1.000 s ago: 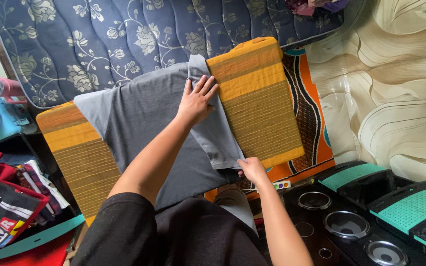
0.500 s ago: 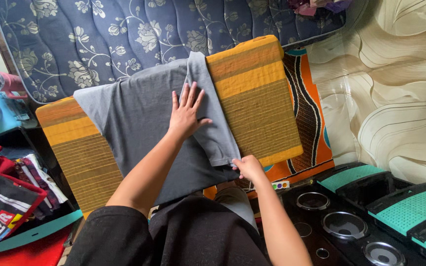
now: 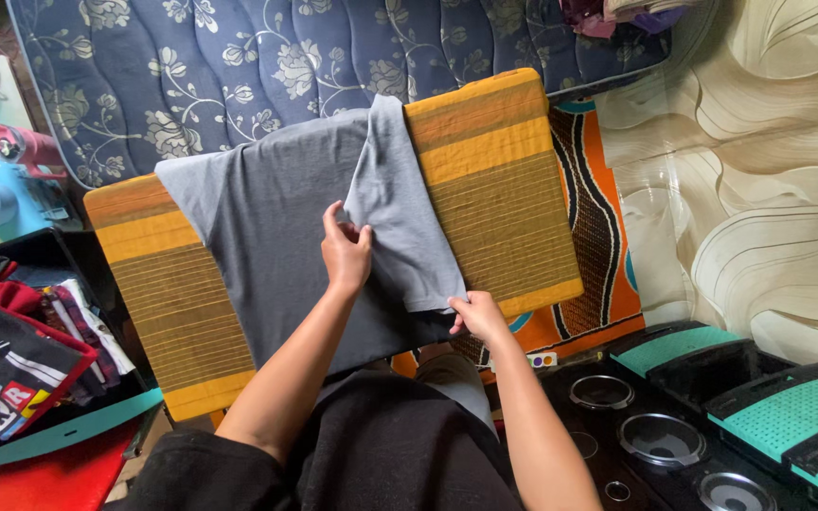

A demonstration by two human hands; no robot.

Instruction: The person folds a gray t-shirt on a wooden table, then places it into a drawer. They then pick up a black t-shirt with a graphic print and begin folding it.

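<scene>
Left hand (image 3: 346, 254) has gone from flat-palm smoothing to pinching the folded flap of the grey T-shirt (image 3: 276, 237) spread on the yellow striped cushion (image 3: 499, 189), right hand (image 3: 475, 317) at 5 o'clock gripping the hem corner, so the fold looks ready to be turned.

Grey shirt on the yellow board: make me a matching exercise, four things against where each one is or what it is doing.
Things:
1. left hand
2. right hand
3. grey shirt
4. blue floral mattress

Places or states:
A. spread over the yellow woven board, one side folded inward
B. pinching the folded flap's edge at mid-shirt
C. lying beyond the board's far edge
D. gripping the flap's near corner at the board's near edge

Pairs: 1-B, 2-D, 3-A, 4-C
</scene>
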